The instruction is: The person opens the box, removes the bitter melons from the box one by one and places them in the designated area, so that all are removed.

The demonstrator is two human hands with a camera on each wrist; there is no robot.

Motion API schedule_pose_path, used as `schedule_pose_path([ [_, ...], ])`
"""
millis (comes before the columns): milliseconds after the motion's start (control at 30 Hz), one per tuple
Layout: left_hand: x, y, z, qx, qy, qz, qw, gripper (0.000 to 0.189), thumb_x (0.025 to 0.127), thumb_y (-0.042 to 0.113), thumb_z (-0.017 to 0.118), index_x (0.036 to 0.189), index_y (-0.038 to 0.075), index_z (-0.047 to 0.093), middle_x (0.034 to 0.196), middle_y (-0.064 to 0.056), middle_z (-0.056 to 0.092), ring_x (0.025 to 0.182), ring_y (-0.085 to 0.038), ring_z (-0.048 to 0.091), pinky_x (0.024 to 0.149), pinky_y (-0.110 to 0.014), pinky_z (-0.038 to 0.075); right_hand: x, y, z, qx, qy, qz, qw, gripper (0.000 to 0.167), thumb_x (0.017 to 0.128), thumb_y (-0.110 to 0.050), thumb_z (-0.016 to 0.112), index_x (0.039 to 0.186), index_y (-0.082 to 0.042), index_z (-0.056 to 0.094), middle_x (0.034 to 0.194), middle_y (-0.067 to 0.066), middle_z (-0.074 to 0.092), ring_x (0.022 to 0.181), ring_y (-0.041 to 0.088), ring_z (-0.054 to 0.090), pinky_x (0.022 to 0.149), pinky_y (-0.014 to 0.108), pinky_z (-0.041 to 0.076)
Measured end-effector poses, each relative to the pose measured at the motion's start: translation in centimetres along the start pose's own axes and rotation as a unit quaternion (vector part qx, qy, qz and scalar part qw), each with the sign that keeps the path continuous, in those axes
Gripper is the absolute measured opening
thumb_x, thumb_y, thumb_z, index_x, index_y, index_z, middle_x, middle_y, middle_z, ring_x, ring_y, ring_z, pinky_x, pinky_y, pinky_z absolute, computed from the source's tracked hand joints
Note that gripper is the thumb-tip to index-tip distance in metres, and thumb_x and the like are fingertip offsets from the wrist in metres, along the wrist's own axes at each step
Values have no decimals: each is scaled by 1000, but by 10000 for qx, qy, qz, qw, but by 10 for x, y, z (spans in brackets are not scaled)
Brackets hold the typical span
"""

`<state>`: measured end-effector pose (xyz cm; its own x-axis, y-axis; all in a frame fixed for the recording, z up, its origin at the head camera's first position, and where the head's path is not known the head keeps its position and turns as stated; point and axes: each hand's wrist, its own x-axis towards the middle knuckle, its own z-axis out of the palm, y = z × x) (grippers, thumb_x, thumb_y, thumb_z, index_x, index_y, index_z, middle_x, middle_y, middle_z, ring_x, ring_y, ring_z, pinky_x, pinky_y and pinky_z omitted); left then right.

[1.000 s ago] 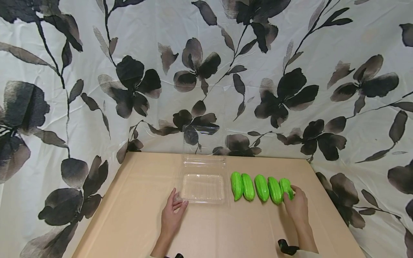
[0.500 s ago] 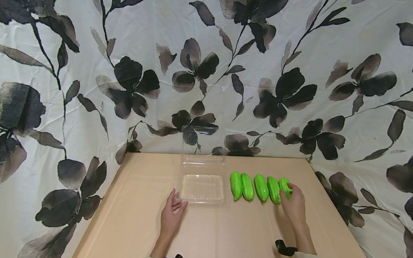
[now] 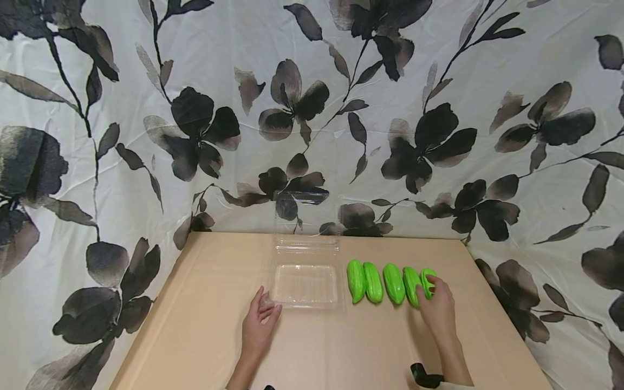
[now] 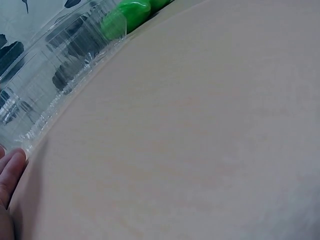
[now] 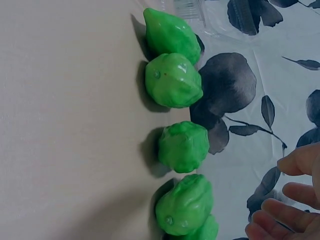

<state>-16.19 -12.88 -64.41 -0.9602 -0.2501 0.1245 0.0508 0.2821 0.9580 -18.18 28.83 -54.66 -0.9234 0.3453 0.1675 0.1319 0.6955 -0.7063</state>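
Observation:
A clear plastic clamshell container (image 3: 304,306) stands on the table with its lid (image 3: 307,216) raised at the back. My left hand (image 3: 260,327) holds its front left corner, fingers along the side and thumb at the front edge. Several glossy, ridged green cucumbers lie in a row to its right, among them the leftmost one (image 3: 357,281) and a middle one (image 3: 394,283). My right hand (image 3: 437,311) hovers at the rightmost cucumber (image 3: 428,279), partly covering it in the head view. In the right wrist view its fingers (image 5: 295,162) are spread apart and hold nothing.
The light wooden table (image 3: 205,303) ends at a back edge just behind the container. A white cloth (image 3: 341,81) with dark flowers hangs behind and around it. A black wrist strap piece (image 3: 425,375) shows at the right wrist.
My right hand has shifted slightly left, further over the two rightmost cucumbers. The left hand stays at the container's corner, and the cucumbers keep their places.

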Motion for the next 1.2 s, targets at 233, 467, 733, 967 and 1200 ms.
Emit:
schedule_pose_path([
  [233, 4, 0, -3, -183, 36, -29, 9998, 70, 93, 26, 73, 153, 12, 39, 141, -13, 60, 98, 4, 66, 86, -13, 56, -2, -10, 4, 59, -49, -55, 10000, 48, 100, -19, 56, 139, 6, 49, 135, 28, 53, 117, 43, 55, 94, 55, 50],
  [467, 13, 2, -12, -625, -84, -637, 9960, 64, 98, 30, 66, 153, 14, 39, 145, -11, 57, 112, -7, 66, 91, -5, 47, -4, -20, 11, 25, 18, -194, 9998, 44, 99, -17, 57, 137, 5, 52, 132, 25, 56, 112, 40, 58, 89, 50, 52],
  [733, 15, 7, -18, -189, -51, -835, 9963, 62, 99, 38, 63, 151, 14, 41, 150, -11, 53, 134, -28, 56, 99, -11, 45, -7, -30, 18, 33, 55, -459, 9989, 42, 97, -14, 60, 133, 6, 54, 128, 26, 59, 108, 41, 61, 89, 51, 54],
  [967, 19, 13, -23, 188, 94, -633, 9978, 60, 98, 37, 64, 149, 11, 44, 146, -14, 57, 125, -30, 62, 98, -22, 54, -11, -40, 22, 167, 121, -672, 9975, 39, 96, -13, 63, 130, 5, 58, 125, 24, 61, 105, 39, 63, 87, 48, 54],
  [1200, 18, 24, -23, 564, 63, -306, 9979, 63, 98, 36, 65, 150, 11, 43, 151, -15, 49, 135, -38, 51, 106, -54, 50, -13, -44, 29, 138, 191, -868, 9959, 41, 94, -14, 67, 129, 5, 59, 123, 23, 63, 102, 37, 63, 83, 46, 54],
])
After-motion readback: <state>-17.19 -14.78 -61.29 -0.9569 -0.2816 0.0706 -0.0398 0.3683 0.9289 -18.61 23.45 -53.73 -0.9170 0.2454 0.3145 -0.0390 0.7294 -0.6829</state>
